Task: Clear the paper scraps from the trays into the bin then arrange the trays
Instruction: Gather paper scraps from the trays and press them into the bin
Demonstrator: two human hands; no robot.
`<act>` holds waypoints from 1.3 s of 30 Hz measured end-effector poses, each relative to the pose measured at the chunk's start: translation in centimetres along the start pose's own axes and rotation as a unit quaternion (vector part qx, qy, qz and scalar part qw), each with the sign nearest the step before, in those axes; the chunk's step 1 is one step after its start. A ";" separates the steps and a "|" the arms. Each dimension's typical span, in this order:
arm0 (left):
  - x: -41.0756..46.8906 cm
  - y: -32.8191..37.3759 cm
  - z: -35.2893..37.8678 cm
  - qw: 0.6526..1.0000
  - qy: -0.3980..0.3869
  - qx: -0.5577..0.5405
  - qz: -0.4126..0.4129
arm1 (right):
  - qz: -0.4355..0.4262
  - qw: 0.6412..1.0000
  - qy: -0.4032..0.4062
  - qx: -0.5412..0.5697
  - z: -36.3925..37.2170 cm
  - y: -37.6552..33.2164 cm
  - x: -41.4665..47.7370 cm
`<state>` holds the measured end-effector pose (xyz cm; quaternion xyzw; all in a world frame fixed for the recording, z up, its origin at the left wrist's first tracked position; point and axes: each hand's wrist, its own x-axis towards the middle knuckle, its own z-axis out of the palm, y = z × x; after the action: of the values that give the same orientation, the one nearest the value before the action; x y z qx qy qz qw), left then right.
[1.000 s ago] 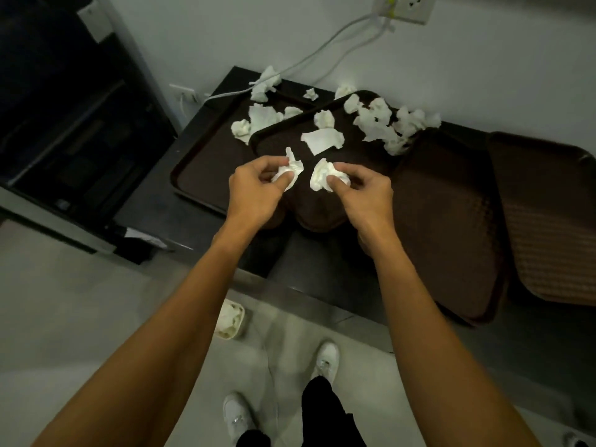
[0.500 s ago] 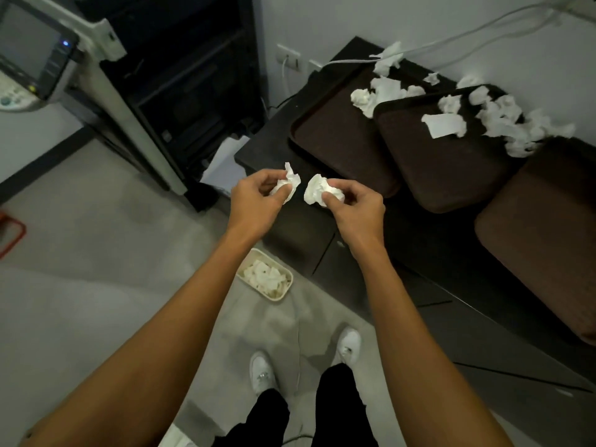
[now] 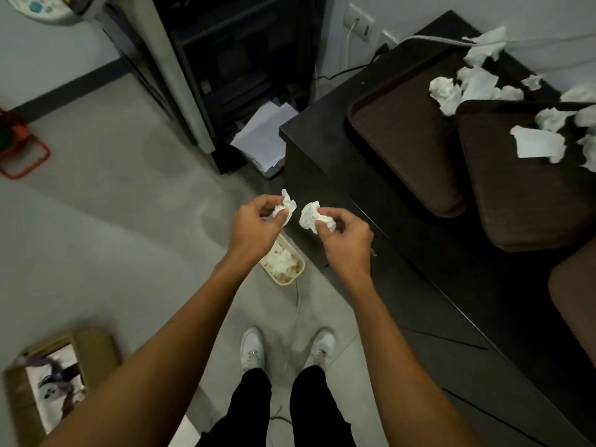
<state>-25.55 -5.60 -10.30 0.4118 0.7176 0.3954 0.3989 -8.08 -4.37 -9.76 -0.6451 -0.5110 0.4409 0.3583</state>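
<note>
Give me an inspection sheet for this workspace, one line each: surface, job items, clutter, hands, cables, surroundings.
Surface: dark counter, carrying brown trays.
Job's things: left tray and middle tray have paper scraps at their far ends; third tray is cut off at the right edge; bin is on the floor with scraps inside.
Clutter: loose sheets on the floor by the counter's corner; cardboard box.
Hands: left hand pinches a crumpled scrap; right hand pinches a second scrap; both are near the bin.
Cables: white cable at the wall socket; thin cable on the floor.
Surroundings: copier, red frame.
</note>
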 end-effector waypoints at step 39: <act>11.2 -39.0 10.6 0.985 0.002 0.069 -0.159 | 0.068 0.908 -0.188 -0.367 19.1 43.4 9.8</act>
<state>-30.60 -6.53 -51.88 0.3180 0.8002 0.2778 0.4258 -10.15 -4.19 -58.10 -0.6693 -0.6494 0.3590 -0.0375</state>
